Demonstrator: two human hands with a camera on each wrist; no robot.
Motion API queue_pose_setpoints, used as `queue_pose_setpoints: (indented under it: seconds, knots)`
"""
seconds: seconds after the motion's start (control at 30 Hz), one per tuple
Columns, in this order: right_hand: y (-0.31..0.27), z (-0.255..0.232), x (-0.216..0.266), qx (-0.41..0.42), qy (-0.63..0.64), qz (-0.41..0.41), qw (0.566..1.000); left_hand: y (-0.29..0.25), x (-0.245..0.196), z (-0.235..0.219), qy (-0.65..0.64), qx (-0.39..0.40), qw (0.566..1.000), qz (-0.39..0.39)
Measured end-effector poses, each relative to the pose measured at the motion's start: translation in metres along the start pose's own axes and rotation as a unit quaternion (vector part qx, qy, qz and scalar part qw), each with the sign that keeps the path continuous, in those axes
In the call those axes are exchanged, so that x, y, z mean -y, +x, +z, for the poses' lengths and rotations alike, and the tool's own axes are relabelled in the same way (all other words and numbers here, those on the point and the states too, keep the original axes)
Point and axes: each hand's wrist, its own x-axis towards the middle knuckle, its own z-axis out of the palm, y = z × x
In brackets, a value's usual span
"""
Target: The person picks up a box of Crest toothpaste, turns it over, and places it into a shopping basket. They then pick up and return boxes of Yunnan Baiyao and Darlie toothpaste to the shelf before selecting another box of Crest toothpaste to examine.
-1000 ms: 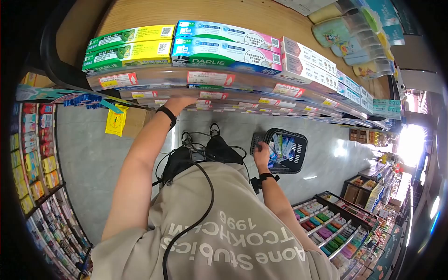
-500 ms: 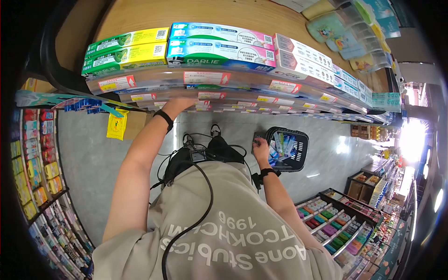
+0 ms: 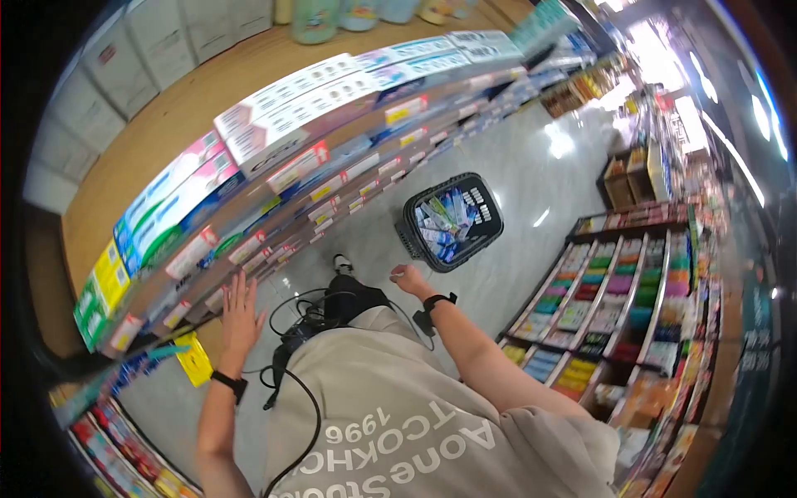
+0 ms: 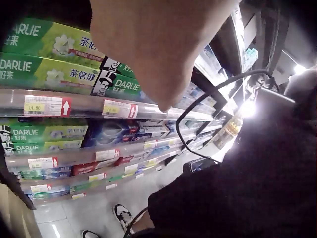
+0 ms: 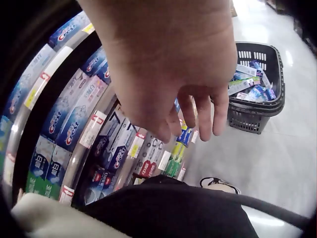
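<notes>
My left hand (image 3: 239, 315) is raised at the front edge of the toothpaste shelves, palm down with its fingers straight and spread, holding nothing. In the left wrist view that hand (image 4: 158, 44) overlaps the rows of green Darlie toothpaste boxes (image 4: 44, 74). My right hand (image 3: 409, 280) hangs low by my leg, short of the black shopping basket (image 3: 495, 232) on the floor. Loosely bent fingers with nothing in them show on the right hand (image 5: 173, 74) in the right wrist view. Several toothpaste boxes (image 5: 242, 87) lie jumbled inside the basket.
Crest boxes (image 5: 74, 116) fill the shelf tiers beside my right arm. White boxes (image 3: 290, 112) are stacked on the top shelf. A rack of colourful packages (image 3: 598, 290) stands to the right. A black cable (image 3: 311, 415) hangs down my shirt.
My view has turned to the right. The right hand has come away from the basket's side and back toward my body. My left hand has drawn out from the shelf edge, its fingers now in sight.
</notes>
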Motion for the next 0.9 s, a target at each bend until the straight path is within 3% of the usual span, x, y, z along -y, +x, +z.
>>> queue_pose_setpoints:
  seconds: [0.07, 0.13, 0.2, 0.27, 0.33, 0.4, 0.63, 0.73, 0.8, 0.87, 0.9]
  knots:
    - [0.001, -0.002, -0.020, -0.005, 0.039, 0.019, 0.999, -0.016, 0.007, 0.014, -0.079, 0.029, 0.996, -0.014]
    - [0.004, 0.001, -0.049, -0.016, 0.038, 0.023, 0.999, -0.041, 0.026, 0.060, -0.116, 0.051, 0.991, -0.037]
    - [0.002, -0.003, -0.069, -0.023, 0.041, 0.035, 0.998, -0.050, 0.027, 0.072, -0.253, 0.244, 0.916, -0.196]
    - [-0.002, -0.008, -0.086, -0.029, 0.053, 0.063, 0.996, -0.113, 0.096, 0.195, -0.375, 0.198, 0.902, -0.075]
    - [-0.005, -0.013, -0.100, -0.035, 0.056, 0.106, 0.992, -0.147, 0.093, 0.224, -0.299, 0.210, 0.920, -0.145]
    - [-0.004, -0.021, -0.118, -0.044, 0.057, 0.120, 0.990, -0.169, 0.101, 0.246, -0.333, 0.275, 0.878, -0.208]
    - [0.026, -0.041, -0.206, -0.051, 0.128, 0.228, 0.964, -0.108, 0.057, 0.207, -0.267, 0.287, 0.894, -0.218]
    - [0.041, -0.060, -0.231, -0.060, 0.143, 0.290, 0.944, -0.024, 0.032, 0.149, -0.373, 0.281, 0.882, -0.071]
    - [0.057, -0.084, -0.231, -0.072, 0.156, 0.338, 0.925, 0.026, 0.011, 0.134, -0.511, 0.254, 0.805, -0.165]
    - [0.080, -0.085, -0.247, -0.093, 0.182, 0.330, 0.921, 0.073, -0.034, 0.104, -0.445, 0.181, 0.808, -0.341]
    - [0.094, -0.085, -0.259, -0.105, 0.194, 0.328, 0.919, 0.093, -0.055, 0.085, -0.416, 0.216, 0.813, -0.346]
